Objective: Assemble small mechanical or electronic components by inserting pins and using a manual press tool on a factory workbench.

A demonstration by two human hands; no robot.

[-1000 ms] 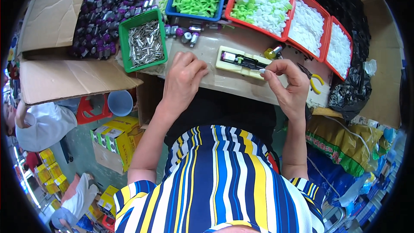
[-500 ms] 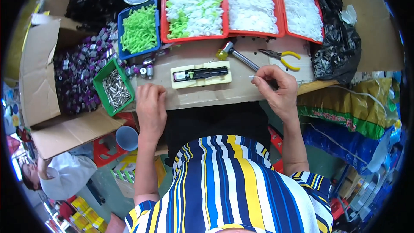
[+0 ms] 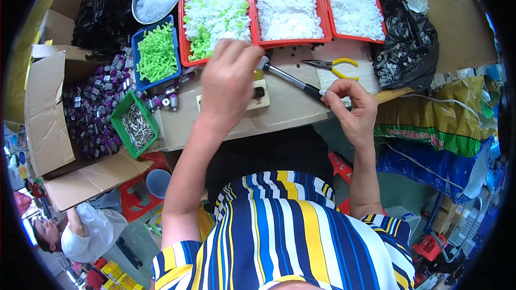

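One white piece (image 3: 323,92), one lettered sack (image 3: 422,121)

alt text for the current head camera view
A person's right hand pinches a small white piece while the left hand partly hides a cream holder. Beyond lie needle-nose pliers and three red trays of mostly white parts.

Left grip (image 3: 228,79) blurred, hides much of cream block (image 3: 262,102); white piece (image 3: 323,92) too small to identify.
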